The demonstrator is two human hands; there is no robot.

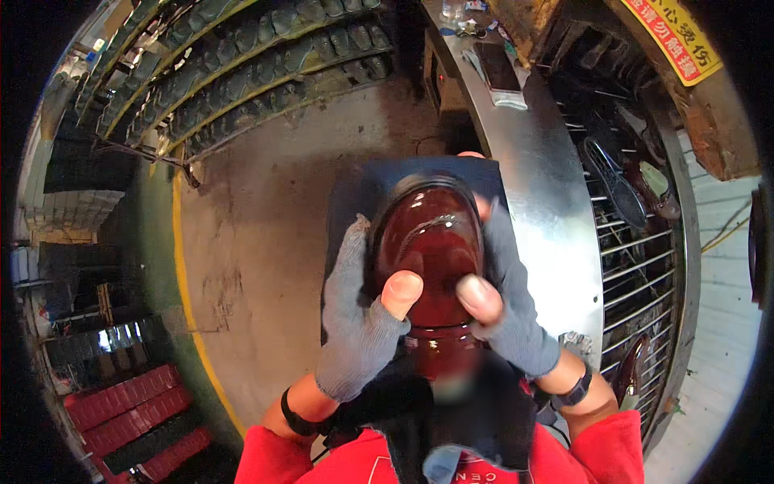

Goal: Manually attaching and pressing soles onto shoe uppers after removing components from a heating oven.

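Grey-gloved left hand [357, 327]: gripping one side of shoe [432, 242], glossy dark red, held between hands. Grey-gloved right hand [514, 319]: gripping opposite side. Metal tabletop [556, 218]: to right of right hand.

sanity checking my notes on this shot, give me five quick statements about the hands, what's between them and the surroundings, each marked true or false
1. The left hand wears a grey glove that leaves the thumb tip bare. True.
2. The thing between the hands is bright green. False: it is a glossy dark red shoe.
3. The right hand is well away from the shoe. False: it is at the shoe's right side.
4. A yellow floor line runs to the left of the hands. True.
5. Both wrists are bare. False: each wears a dark band.
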